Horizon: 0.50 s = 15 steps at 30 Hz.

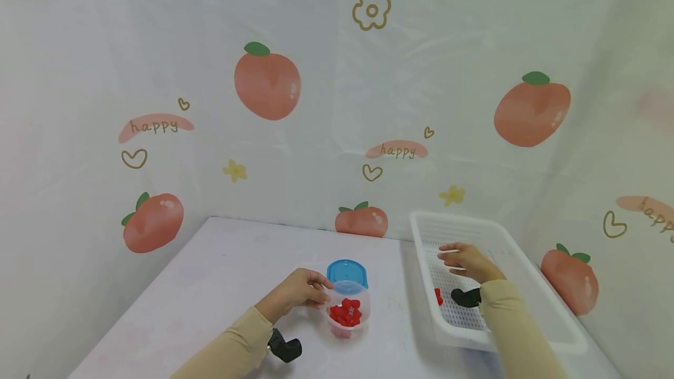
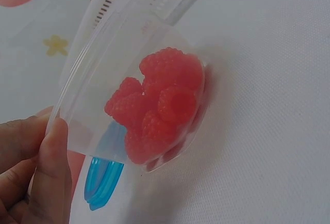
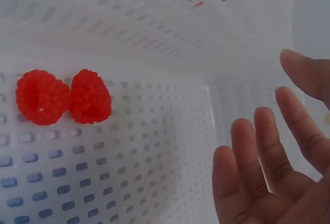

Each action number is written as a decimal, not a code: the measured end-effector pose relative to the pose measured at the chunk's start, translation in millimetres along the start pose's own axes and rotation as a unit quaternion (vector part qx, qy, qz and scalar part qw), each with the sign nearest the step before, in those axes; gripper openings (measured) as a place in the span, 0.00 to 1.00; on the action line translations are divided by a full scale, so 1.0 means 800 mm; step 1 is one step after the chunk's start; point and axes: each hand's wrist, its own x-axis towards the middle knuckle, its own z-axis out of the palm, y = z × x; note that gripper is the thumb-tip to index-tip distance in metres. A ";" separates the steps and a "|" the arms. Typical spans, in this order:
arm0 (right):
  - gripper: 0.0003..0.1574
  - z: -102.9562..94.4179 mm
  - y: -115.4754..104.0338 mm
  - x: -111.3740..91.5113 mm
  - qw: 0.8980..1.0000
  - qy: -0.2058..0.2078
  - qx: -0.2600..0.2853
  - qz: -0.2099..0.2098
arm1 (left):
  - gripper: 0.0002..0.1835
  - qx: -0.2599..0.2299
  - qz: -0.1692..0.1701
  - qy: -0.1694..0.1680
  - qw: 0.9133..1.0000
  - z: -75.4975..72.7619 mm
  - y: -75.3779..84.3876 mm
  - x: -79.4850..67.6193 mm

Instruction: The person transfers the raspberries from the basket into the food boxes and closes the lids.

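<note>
My left hand pinches the rim of a clear plastic container between thumb and fingers, as the left wrist view shows close up. Several red raspberries lie heaped in the bottom of that container. Over the white perforated basket hovers my right hand, its fingers spread and holding nothing. Two raspberries sit side by side on the basket floor, apart from the right fingertips; in the head view the basket's near wall partly hides them.
Just behind the container lies a blue lid on the white table. A white cloth backdrop printed with fruit and hearts rises behind the table. The basket's raised walls stand around the right hand.
</note>
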 end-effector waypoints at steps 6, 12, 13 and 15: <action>0.27 0.008 0.007 0.000 0.997 -0.054 -0.040 0.044 | 0.12 0.000 0.006 -0.005 1.000 -0.001 -0.001 0.000; 0.20 0.015 0.010 -0.002 0.989 -0.104 -0.064 0.084 | 0.11 -0.001 0.007 -0.006 1.000 -0.001 -0.001 0.000; 0.19 0.016 0.011 -0.002 0.987 -0.111 -0.065 0.092 | 0.11 0.000 0.005 -0.005 1.000 -0.001 -0.001 0.001; 0.17 0.016 0.011 -0.001 0.984 -0.124 -0.073 0.104 | 0.11 0.000 0.001 -0.002 1.000 -0.001 -0.001 0.001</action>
